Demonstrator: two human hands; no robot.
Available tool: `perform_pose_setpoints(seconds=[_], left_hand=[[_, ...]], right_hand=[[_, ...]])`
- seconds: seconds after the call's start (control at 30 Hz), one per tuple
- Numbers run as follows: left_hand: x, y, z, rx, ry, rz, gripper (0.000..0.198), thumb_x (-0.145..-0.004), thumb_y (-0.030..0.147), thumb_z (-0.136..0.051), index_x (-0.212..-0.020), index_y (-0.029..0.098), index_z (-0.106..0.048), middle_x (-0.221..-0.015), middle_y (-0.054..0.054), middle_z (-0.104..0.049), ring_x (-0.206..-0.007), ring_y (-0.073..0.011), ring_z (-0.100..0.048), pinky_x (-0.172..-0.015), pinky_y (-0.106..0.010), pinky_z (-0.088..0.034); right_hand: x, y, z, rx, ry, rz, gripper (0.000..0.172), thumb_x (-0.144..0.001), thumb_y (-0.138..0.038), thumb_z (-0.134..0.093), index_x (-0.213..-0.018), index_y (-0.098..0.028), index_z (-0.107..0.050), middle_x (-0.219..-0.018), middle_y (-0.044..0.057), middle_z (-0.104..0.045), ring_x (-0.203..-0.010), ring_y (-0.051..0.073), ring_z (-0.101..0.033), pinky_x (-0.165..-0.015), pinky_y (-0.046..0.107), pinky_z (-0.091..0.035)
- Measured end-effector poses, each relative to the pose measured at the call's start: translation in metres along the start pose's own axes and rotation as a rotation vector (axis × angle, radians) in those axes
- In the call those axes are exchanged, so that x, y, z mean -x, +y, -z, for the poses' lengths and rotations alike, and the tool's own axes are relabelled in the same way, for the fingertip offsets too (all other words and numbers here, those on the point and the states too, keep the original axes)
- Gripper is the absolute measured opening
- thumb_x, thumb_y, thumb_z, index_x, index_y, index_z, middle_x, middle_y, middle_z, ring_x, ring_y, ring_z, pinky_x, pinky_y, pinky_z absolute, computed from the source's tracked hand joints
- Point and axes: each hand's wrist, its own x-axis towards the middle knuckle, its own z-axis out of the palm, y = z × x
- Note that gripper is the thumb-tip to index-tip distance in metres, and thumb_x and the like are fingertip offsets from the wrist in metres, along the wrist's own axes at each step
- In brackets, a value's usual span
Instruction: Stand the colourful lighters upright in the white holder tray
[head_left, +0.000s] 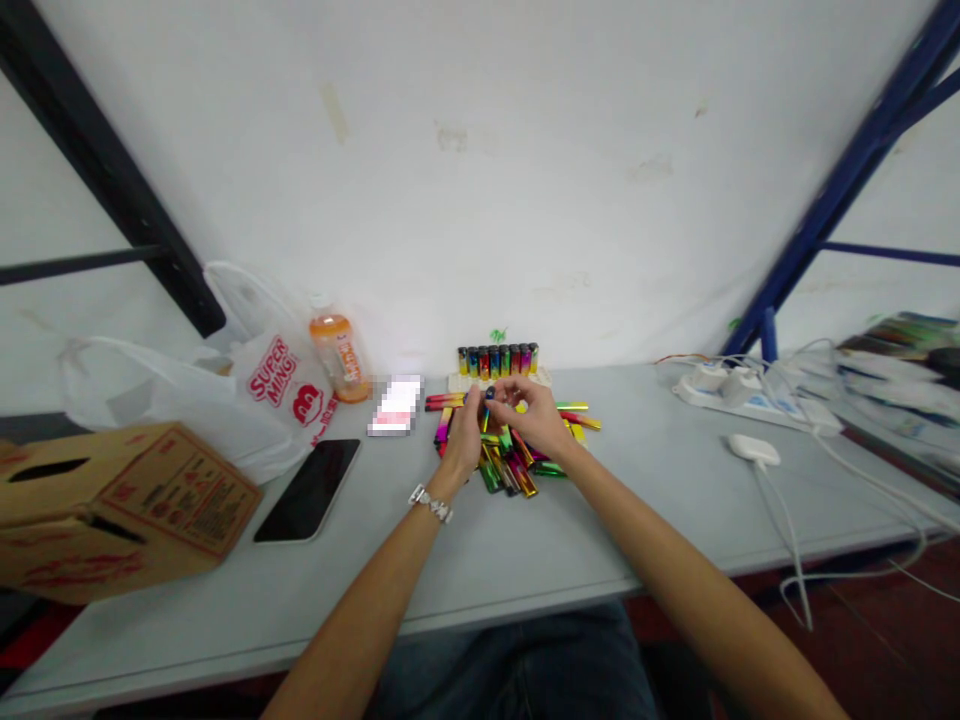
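Note:
Both my hands meet over a loose pile of shiny multicoloured lighters (521, 470) on the grey table. A small lighter with a dark blue top (490, 394) stands upright between my fingertips. My left hand (466, 432) pinches it from the left, and my right hand (538, 412) has curled fingers closed on it from the right. Just beyond my hands, a row of several lighters (499, 360) with dark tops stands upright on a pale holder (454, 383) against the wall. My hands partly hide the pile and the holder.
Left of the pile are a blurred white-and-pink item (396, 405), an orange bottle (341, 355), a white plastic bag (259, 400), a black phone (311, 490) and a cardboard box (127, 505). To the right lie a power strip (757, 398), a white charger (754, 450) and cables.

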Motion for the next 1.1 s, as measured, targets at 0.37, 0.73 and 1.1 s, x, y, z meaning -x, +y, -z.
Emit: perform_pose_setpoints(seconds=[0.37,0.73,1.1], left_hand=[[0.013,0.001,-0.012,-0.086,0.017,-0.015,0.050,-0.087,0.063,-0.049,-0.063,0.020,-0.052,-0.062,0.001,-0.055,-0.060,-0.0132,-0.047,-0.058,-0.026,-0.037],[0.011,0.003,-0.007,-0.097,0.076,0.035,0.051,-0.086,0.059,-0.051,-0.056,0.019,-0.049,-0.054,0.002,-0.050,-0.054,-0.0128,-0.045,-0.054,-0.025,-0.033],[0.009,0.005,-0.008,-0.210,0.096,0.002,0.035,-0.083,0.039,-0.048,-0.055,0.019,-0.049,-0.051,0.002,-0.050,-0.050,-0.0123,-0.043,-0.051,-0.025,-0.027]], right_hand=[[0.024,0.014,-0.012,0.057,0.153,-0.065,0.009,-0.077,-0.028,-0.058,-0.074,-0.024,-0.050,-0.069,-0.002,-0.047,-0.065,0.016,-0.044,-0.061,0.028,-0.038],[0.028,0.008,-0.009,0.015,0.023,0.032,0.010,-0.083,-0.032,-0.057,-0.084,-0.022,-0.056,-0.073,0.000,-0.056,-0.068,0.017,-0.051,-0.066,0.029,-0.042],[0.027,0.013,-0.008,-0.069,0.041,0.019,0.012,-0.076,-0.022,-0.054,-0.087,-0.020,-0.058,-0.071,-0.002,-0.054,-0.066,0.015,-0.049,-0.065,0.027,-0.041]])
